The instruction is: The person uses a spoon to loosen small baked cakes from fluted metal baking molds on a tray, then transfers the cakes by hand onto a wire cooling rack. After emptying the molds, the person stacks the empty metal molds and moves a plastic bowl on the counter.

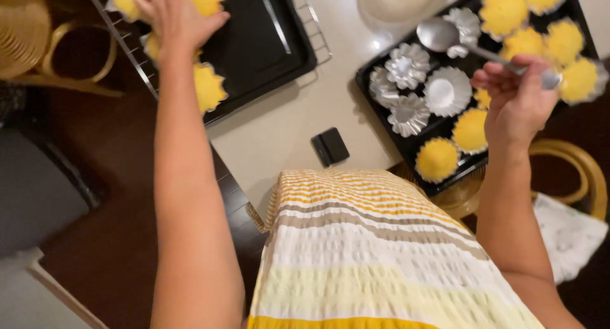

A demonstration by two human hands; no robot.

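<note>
On the pale counter (298,113) lie two dark baking trays, one at each side. The left hand (175,14) reaches far out over the left tray (260,43), which sits on a wire rack (127,46). Its fingers are spread flat and its grip is loose, pressing down on a yellow cake (152,48) without closing around it. More yellow cakes lie just beside it, one (208,87) near the tray's front edge and others at the far edge, partly hidden by the hand.

The right hand (518,97) hovers over the right tray (406,152). Its grip is clenched on the handle of a metal spoon (445,36), whose bowl points left, above the empty fluted tins (410,65). Those shiny tins cluster at the left part of the tray; filled yellow cakes (502,11) take up its right and front parts.

Between the trays, near the counter's front edge, lies a small black object (330,146). A striped yellow and white garment (375,253) fills the lower middle.
</note>
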